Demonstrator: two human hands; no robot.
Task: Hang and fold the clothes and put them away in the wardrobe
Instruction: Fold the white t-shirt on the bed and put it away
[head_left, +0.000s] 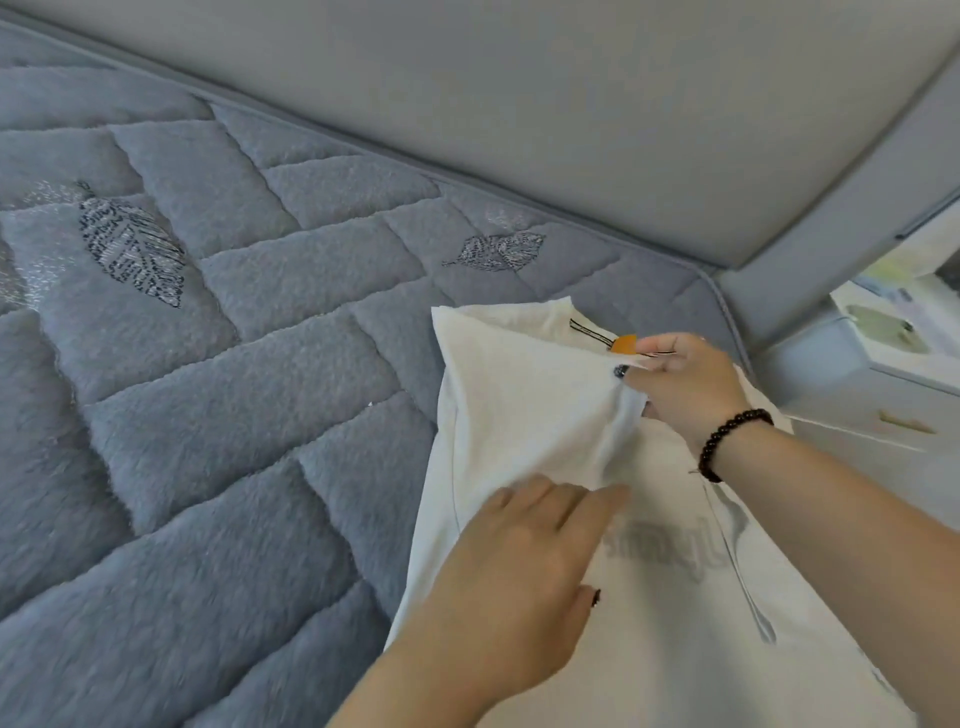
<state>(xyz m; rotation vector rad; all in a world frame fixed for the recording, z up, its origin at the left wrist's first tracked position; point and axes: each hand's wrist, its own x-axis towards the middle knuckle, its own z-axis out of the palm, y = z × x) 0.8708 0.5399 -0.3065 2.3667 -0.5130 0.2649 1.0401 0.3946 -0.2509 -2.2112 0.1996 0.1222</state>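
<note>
My left hand (524, 571) lies nearest me, flat on the white shirt (519, 395), fingers straight and pressing the cloth down. The shirt is spread on the bed (208, 364), at the bed's right-hand corner, with its lower part running toward me and faint grey lettering (670, 545) showing through the fabric just right of my left hand. Beyond that hand, a fold of the shirt rises in a ridge up to my right hand (680, 384), which pinches the cloth near the collar between thumb and curled fingers. A black bead bracelet (727, 441) sits on that wrist. Just past my right hand, inside the collar, is an orange tag (625, 344) on a striped neck label. The bed is covered with a blue-grey quilted blanket with stitched leaf patterns (130, 244). Behind the bed stands a pale grey padded headboard (519, 104). Off the bed's right corner is white furniture with a drawer handle (906, 422).
</note>
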